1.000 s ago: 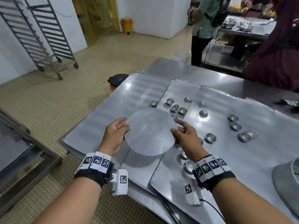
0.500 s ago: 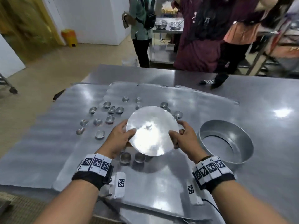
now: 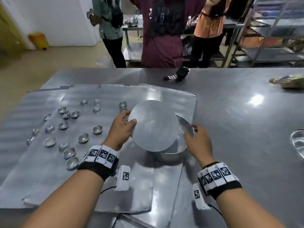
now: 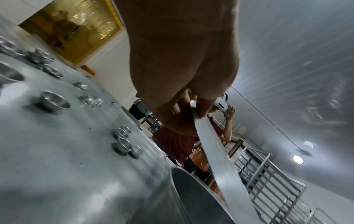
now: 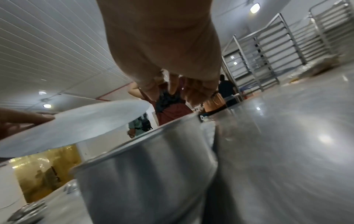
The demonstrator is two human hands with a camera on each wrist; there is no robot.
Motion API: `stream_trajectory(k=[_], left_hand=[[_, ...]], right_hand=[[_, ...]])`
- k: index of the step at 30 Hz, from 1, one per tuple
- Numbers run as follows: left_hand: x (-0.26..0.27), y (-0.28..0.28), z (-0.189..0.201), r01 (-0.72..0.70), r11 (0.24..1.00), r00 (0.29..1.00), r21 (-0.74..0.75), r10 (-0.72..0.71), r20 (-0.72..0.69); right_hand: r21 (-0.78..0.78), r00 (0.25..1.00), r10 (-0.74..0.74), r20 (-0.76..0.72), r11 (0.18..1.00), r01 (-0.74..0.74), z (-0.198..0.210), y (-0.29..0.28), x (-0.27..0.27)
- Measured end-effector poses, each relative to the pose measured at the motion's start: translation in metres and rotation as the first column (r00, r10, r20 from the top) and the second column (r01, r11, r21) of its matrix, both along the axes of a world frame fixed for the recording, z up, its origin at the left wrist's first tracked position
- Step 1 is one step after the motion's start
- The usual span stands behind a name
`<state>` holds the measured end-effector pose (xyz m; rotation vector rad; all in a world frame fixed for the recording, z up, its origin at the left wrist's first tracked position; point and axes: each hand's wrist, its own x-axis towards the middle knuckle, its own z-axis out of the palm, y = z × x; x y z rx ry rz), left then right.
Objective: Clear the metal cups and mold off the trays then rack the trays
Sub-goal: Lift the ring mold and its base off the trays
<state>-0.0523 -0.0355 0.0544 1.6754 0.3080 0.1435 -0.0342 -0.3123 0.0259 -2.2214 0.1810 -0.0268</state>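
Observation:
My left hand (image 3: pixel 127 122) pinches the left edge of a round flat metal disc (image 3: pixel 153 125), thumb on top, and holds it tilted above the round metal mold (image 3: pixel 171 155). The left wrist view shows that pinch (image 4: pixel 192 109) on the disc (image 4: pixel 216 151) above the mold rim (image 4: pixel 191 189). My right hand (image 3: pixel 191 130) hovers at the mold's right rim, off the disc. Its fingers (image 5: pixel 172 86) hang loosely curled and hold nothing over the mold (image 5: pixel 143 174). Several small metal cups (image 3: pixel 97 130) lie scattered on the overlapping flat trays (image 3: pixel 49 170) to the left.
Three people stand across the steel table (image 3: pixel 238 145). A black device (image 3: pixel 181 74) lies at its far edge, a wrapped bundle (image 3: pixel 289 81) at far right, a metal bowl (image 3: pixel 297 143) at the right border. Tray racks (image 5: pixel 268 50) stand behind.
The disc has travelled right from above the cups to over the mold. My right hand has let go of its edge; only the left hand holds it now.

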Motion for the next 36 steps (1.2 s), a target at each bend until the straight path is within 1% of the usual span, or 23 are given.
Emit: stream_trajectory(k=[3,5,8,10,14,17,18,20,21,22,23,24,25,26,27,28,32,34,35,36], left_hand=[[0.012,-0.026,-0.008,0.004,0.999,1.000,0.035,-0.005,0.026],[0.019,-0.040,-0.016,-0.008,0.997,1.000,0.077,0.006,0.026],[0.027,-0.056,-0.026,-0.011,0.989,0.999,0.145,0.016,-0.030],[0.032,-0.064,-0.030,0.022,0.980,0.996,0.200,-0.004,-0.088],[0.043,-0.071,-0.035,0.081,0.925,0.989,0.371,-0.028,-0.147],[0.050,-0.068,-0.036,0.126,0.840,0.983,0.528,-0.036,-0.178],[0.050,-0.066,-0.037,0.145,0.796,0.981,0.588,-0.037,-0.192],[0.049,-0.064,-0.038,0.175,0.673,0.977,0.719,-0.025,-0.213],[0.050,-0.063,-0.036,0.186,0.626,0.974,0.758,-0.018,-0.224],[0.052,-0.060,-0.037,0.193,0.602,0.974,0.775,-0.023,-0.224],[0.054,-0.060,-0.035,0.207,0.623,0.972,0.754,-0.042,-0.232],[0.055,-0.060,-0.032,0.224,0.686,0.969,0.693,-0.078,-0.236],[0.057,-0.060,-0.029,0.231,0.778,0.966,0.584,-0.109,-0.236],[0.059,-0.059,-0.029,0.221,0.856,0.966,0.467,-0.127,-0.225],[0.059,-0.057,-0.028,0.198,0.907,0.968,0.371,-0.122,-0.219],[0.060,-0.056,-0.028,0.178,0.934,0.970,0.309,-0.115,-0.212],[0.059,-0.050,-0.036,0.102,0.981,0.972,0.163,-0.063,-0.228],[0.057,-0.052,-0.037,0.140,0.967,0.972,0.215,-0.093,-0.215],[0.056,-0.053,-0.038,0.178,0.943,0.970,0.281,-0.120,-0.212],[0.057,-0.055,-0.041,0.214,0.903,0.966,0.372,-0.140,-0.216]], right_hand=[[0.037,0.987,0.092,-0.133,0.995,-0.087,-0.007,-0.018,-0.001],[0.073,0.974,0.138,-0.182,0.989,-0.127,-0.015,-0.024,-0.002],[0.126,0.968,0.150,-0.203,0.984,-0.126,-0.022,-0.030,-0.002],[0.158,0.964,0.149,-0.220,0.981,-0.115,-0.022,-0.032,0.000],[0.171,0.953,0.159,-0.257,0.978,-0.117,-0.028,-0.035,0.007],[0.190,0.944,0.181,-0.277,0.973,-0.130,-0.033,-0.041,0.015],[0.198,0.942,0.182,-0.281,0.972,-0.129,-0.032,-0.043,0.018],[0.216,0.938,0.189,-0.290,0.968,-0.129,-0.030,-0.044,0.021],[0.224,0.937,0.192,-0.292,0.966,-0.129,-0.029,-0.044,0.024],[0.232,0.937,0.191,-0.291,0.965,-0.125,-0.028,-0.044,0.027],[0.234,0.939,0.187,-0.288,0.965,-0.121,-0.028,-0.044,0.029],[0.238,0.942,0.180,-0.283,0.965,-0.113,-0.029,-0.043,0.031],[0.238,0.945,0.174,-0.279,0.965,-0.107,-0.030,-0.043,0.032],[0.243,0.946,0.171,-0.274,0.965,-0.104,-0.030,-0.043,0.033],[0.245,0.947,0.172,-0.270,0.964,-0.105,-0.030,-0.043,0.034],[0.253,0.948,0.175,-0.267,0.962,-0.106,-0.031,-0.043,0.035],[0.286,0.948,0.177,-0.265,0.953,-0.098,-0.035,-0.043,0.039],[0.297,0.947,0.180,-0.265,0.950,-0.097,-0.038,-0.043,0.042],[0.300,0.945,0.188,-0.267,0.948,-0.104,-0.039,-0.044,0.042],[0.306,0.943,0.196,-0.269,0.946,-0.110,-0.039,-0.044,0.042]])
